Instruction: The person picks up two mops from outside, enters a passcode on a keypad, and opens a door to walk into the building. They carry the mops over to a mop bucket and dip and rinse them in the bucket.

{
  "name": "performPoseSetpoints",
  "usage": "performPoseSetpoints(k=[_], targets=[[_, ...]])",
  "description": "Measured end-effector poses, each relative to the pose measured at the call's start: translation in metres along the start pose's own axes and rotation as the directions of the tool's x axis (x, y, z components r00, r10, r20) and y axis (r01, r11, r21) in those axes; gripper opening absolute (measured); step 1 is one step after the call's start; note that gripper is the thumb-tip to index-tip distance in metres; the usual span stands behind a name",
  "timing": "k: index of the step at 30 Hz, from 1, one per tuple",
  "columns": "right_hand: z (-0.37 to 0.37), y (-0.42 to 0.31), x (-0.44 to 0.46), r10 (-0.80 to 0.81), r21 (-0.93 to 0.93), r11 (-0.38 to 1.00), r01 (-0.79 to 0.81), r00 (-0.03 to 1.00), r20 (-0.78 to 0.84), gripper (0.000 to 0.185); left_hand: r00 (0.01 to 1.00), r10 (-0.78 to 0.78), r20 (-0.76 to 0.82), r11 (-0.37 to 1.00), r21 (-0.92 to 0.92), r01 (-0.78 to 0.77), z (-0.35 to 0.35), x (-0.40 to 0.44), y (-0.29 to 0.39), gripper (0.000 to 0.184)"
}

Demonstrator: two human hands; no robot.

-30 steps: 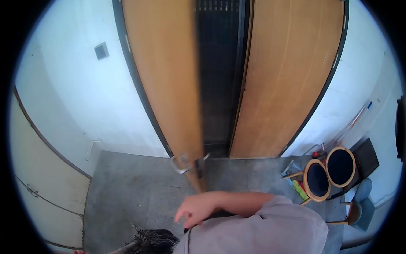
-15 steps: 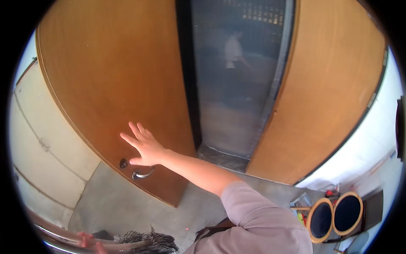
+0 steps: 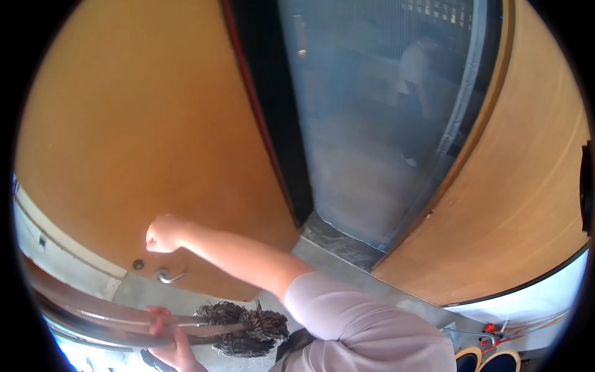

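Note:
My right hand [image 3: 165,234] is curled into a fist in front of the wooden door [image 3: 124,136] on the left. Nothing shows in its fingers, and I cannot tell if it touches the panel. Just below it are a round lock [image 3: 138,265] and a metal lever handle [image 3: 168,276]. At the lower left, my left hand [image 3: 176,352] is wrapped round the poles of what look like two mops [image 3: 263,328]. Their grey string heads hang to the right of that hand, and the far ends of the poles run off left.
A second wooden door panel [image 3: 527,198] stands on the right. Between the panels is a hazy glass pane [image 3: 365,161] with a dim figure of a person [image 3: 416,74] in it. A dark stone sill [image 3: 341,242] lies below. Two round wood-rimmed objects [image 3: 501,361] are at the lower right.
My right hand has gone from spread fingers to a fist, shifting left and down. The mops and my left hand show further into view. The view has moved closer to the doors.

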State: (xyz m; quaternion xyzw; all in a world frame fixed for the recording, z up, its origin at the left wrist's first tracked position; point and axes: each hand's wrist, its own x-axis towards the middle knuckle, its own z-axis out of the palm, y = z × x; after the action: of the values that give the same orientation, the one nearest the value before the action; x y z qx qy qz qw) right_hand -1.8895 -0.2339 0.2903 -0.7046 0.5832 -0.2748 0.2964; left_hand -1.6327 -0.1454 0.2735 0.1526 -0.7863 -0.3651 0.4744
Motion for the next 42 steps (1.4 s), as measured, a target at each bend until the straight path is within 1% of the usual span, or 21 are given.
performPoseSetpoints(k=[2, 3, 4, 5, 8, 11, 18, 20, 21, 22, 23, 24, 26, 29, 31, 32, 33, 34, 36, 38, 42], targets=[[-0.032, 0.045, -0.074, -0.318, -0.163, 0.947, 0.278, 0.725, -0.611, 0.031, 0.999, 0.04, 0.031, 0.998, -0.04, -0.038, 0.049, 0.02, 0.042, 0.04], [-0.062, 0.065, -0.113, -0.321, -0.237, 0.947, 0.217, 0.628, -0.709, 0.033, 0.998, 0.046, 0.041, 0.992, -0.116, -0.041, 0.064, 0.032, 0.049, 0.041], [-0.082, 0.061, -0.151, 0.007, 0.067, 0.995, 0.076, 0.611, -0.792, 0.033, 0.997, 0.053, 0.051, 0.981, -0.191, -0.042, 0.062, 0.042, 0.054, 0.042], [-0.091, 0.05, -0.175, 0.111, 0.122, 0.993, 0.007, 0.356, -0.928, 0.033, 0.995, 0.032, 0.099, 0.972, -0.235, -0.008, 0.045, 0.053, 0.059, 0.045], [-0.065, 0.004, -0.18, 0.067, 0.186, 0.908, -0.376, -0.308, -0.949, 0.057, 0.985, 0.072, 0.156, 0.917, -0.4, -0.003, -0.068, 0.083, 0.056, 0.045], [-0.009, -0.168, -0.134, -0.007, 0.306, 0.857, -0.415, -0.603, -0.798, 0.08, 0.963, 0.116, 0.242, 0.865, -0.501, 0.021, -0.249, 0.105, 0.036, 0.044], [0.214, -0.459, 0.158, 0.055, 0.45, 0.684, -0.574, -0.575, -0.816, 0.093, 0.887, 0.357, 0.293, 0.628, -0.778, 0.004, -0.658, 0.102, -0.036, 0.037], [0.264, -0.472, 0.239, 0.18, 0.377, 0.806, -0.457, -0.418, -0.891, 0.093, 0.883, 0.348, 0.316, 0.583, -0.81, 0.06, -0.733, 0.08, -0.06, 0.034], [0.268, -0.422, 0.29, 0.152, 0.185, 0.97, -0.158, -0.2, -0.968, 0.089, 0.881, 0.355, 0.311, 0.577, -0.815, 0.055, -0.747, 0.075, -0.076, 0.034], [0.247, -0.442, 0.323, 0.438, 0.497, 0.867, 0.028, 0.431, -0.789, 0.082, 0.88, 0.362, 0.306, 0.57, -0.82, 0.051, -0.732, 0.083, -0.088, 0.034], [0.204, -0.419, 0.337, 0.645, 0.874, 0.483, 0.052, 0.654, -0.396, 0.072, 0.83, 0.432, 0.354, 0.581, -0.812, 0.043, -0.682, 0.117, -0.09, 0.04], [0.145, -0.381, 0.34, 0.557, 0.845, 0.511, -0.159, 0.809, -0.185, 0.06, 0.783, 0.499, 0.371, 0.583, -0.812, 0.013, -0.61, 0.16, -0.09, 0.039], [0.036, -0.314, 0.304, 0.273, 0.34, 0.918, -0.203, 0.946, -0.174, 0.054, 0.702, 0.611, 0.366, 0.568, -0.82, -0.067, -0.456, 0.238, -0.103, 0.038], [-0.056, -0.203, 0.225, 0.38, 0.723, 0.681, 0.12, 0.785, -0.489, 0.053, 0.664, 0.524, 0.533, 0.662, -0.746, 0.077, -0.266, 0.307, -0.171, 0.038], [-0.13, -0.156, 0.144, 0.189, 0.523, 0.821, 0.229, 0.755, -0.628, 0.081, 0.66, 0.379, 0.648, 0.765, -0.621, 0.17, -0.153, 0.341, -0.196, 0.039], [-0.163, -0.15, 0.094, 0.055, 0.426, 0.829, 0.363, 0.705, -0.707, 0.094, 0.635, 0.645, 0.425, 0.59, -0.805, -0.06, -0.073, 0.368, -0.15, 0.041], [-0.195, -0.148, 0.042, -0.082, 0.314, 0.817, 0.484, 0.636, -0.767, 0.108, 0.635, 0.626, 0.453, 0.687, -0.706, -0.174, 0.006, 0.388, -0.11, 0.026], [-0.238, -0.148, -0.001, -0.21, 0.111, 0.875, 0.471, 0.576, -0.79, 0.125, 0.64, 0.607, 0.471, 0.758, -0.587, -0.286, 0.076, 0.407, -0.079, 0.012], [-0.296, -0.143, -0.041, -0.26, -0.291, 0.956, -0.018, 0.403, -0.878, 0.121, 0.62, 0.624, 0.477, 0.74, -0.616, -0.271, 0.192, 0.439, -0.065, 0.017], [-0.328, -0.105, -0.046, -0.247, -0.297, 0.947, -0.124, 0.312, -0.918, 0.114, 0.602, 0.65, 0.464, 0.703, -0.667, -0.246, 0.269, 0.462, -0.073, 0.023], [-0.301, -0.059, -0.015, -0.271, -0.174, 0.92, -0.352, -0.248, -0.93, 0.087, 0.578, 0.693, 0.431, 0.624, -0.759, -0.184, 0.334, 0.463, -0.08, 0.037]])
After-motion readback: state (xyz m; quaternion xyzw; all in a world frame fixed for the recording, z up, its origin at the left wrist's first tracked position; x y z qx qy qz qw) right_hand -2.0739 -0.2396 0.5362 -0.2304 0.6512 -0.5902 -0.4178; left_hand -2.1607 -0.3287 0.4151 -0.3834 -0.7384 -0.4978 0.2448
